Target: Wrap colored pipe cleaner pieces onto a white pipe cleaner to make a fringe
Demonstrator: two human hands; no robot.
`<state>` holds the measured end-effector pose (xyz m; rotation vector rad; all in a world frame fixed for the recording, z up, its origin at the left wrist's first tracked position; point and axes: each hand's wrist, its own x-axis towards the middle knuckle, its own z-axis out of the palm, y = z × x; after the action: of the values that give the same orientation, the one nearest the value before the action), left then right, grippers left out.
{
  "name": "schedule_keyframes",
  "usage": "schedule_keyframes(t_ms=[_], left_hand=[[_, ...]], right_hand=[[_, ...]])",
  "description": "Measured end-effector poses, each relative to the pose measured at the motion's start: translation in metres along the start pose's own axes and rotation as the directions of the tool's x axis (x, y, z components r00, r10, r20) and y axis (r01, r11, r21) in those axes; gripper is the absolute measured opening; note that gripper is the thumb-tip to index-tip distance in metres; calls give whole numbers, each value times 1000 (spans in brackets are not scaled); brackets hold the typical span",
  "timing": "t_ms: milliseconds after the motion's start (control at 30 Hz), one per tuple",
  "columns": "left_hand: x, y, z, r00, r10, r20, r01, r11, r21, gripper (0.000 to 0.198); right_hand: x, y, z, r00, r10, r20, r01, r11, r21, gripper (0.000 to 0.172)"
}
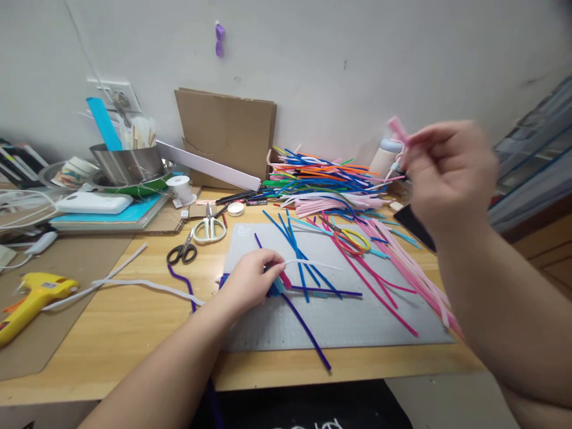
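Note:
My left hand [252,277] rests low over the grey cutting mat, fingers closed on a bundle of pipe cleaners [277,287] with blue and pink parts. Dark purple pipe cleaners [308,333] and a white one [313,264] stick out of it; the rest lies hidden under my palm. Raised at the right, my right hand [451,167] pinches a short pink pipe cleaner [396,128] between thumb and fingertips, slightly blurred. Blue pipe cleaners [292,244] lie crossed on the mat beyond my left hand.
Scissors with red and yellow handles [353,241] lie on the cutting mat [357,328] near pink pipe cleaners [402,262]. White-handled scissors [209,226] and black-handled scissors [182,253] sit left of it. A yellow glue gun [38,298] is far left. Piled pipe cleaners [322,176] stand behind.

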<state>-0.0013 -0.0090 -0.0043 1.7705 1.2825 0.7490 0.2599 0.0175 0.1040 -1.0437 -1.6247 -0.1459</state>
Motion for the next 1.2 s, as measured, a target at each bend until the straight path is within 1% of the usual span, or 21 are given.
schedule_keyframes(t_ms=[33,67,100,133,167,200,267,333,433,500,600,667,733,800,867,933,1033,1133,1200], left_hand=[[0,-1,0,1000,-10,1,10,1000,5,24],[1,-2,-1,1000,-14,4,14,1000,18,25],[2,-3,-1,1000,-15,4,15,1000,27,26],[3,-5,-2,1000,-14,-5,14,1000,22,25],[4,-6,-2,1000,1,-17,-1,1000,19,23],[5,-7,-3,999,28,-29,-27,999,18,21],[7,-9,-3,996,79,-50,-78,997,3,21],[9,-12,-3,994,88,-59,-91,995,-39,23],[11,-15,-3,998,16,-53,-21,995,-97,24],[12,-15,-4,999,-15,-46,11,997,-80,21],[13,-15,-5,999,-25,-26,23,997,-73,20],[13,-14,-5,999,-49,3,49,990,-129,20],[14,-13,-4,997,-77,30,81,976,-202,20],[15,-12,-2,993,-110,39,117,951,-286,19],[15,-9,-1,988,-147,38,151,919,-363,19],[15,-7,0,984,-171,45,175,898,-403,20],[14,-4,0,982,-181,46,184,896,-405,18],[13,-4,0,986,-157,50,164,914,-372,18],[12,-4,0,990,-130,58,142,927,-348,18]], right_hand=[[-10,-14,6,998,-14,60,17,999,-51,14],[-22,-27,12,988,-14,156,24,998,-63,15],[-35,-37,20,956,-17,293,26,999,-29,15],[-48,-44,27,902,-20,432,10,1000,25,15],[-61,-48,36,828,-5,560,-35,997,62,16],[-73,-50,43,784,16,620,-88,992,86,17],[-93,-48,58,706,98,701,-191,980,56,18],[-107,-41,68,663,147,734,-261,965,42,16],[-118,-31,76,616,170,770,-346,936,70,14],[-121,-28,79,599,183,780,-414,904,106,14],[-126,-28,83,597,209,775,-521,835,177,16],[-129,-29,86,595,240,767,-600,767,225,17],[-130,-30,90,578,297,760,-694,669,266,17],[-131,-31,92,535,353,768,-783,548,293,16],[-130,-31,94,478,388,788,-850,431,303,17],[-128,-32,94,427,402,810,-891,340,301,18],[-128,-32,95,371,417,830,-923,263,281,19],[-130,-31,95,340,437,833,-937,231,262,20],[-132,-31,96,340,439,832,-938,228,263,20]])
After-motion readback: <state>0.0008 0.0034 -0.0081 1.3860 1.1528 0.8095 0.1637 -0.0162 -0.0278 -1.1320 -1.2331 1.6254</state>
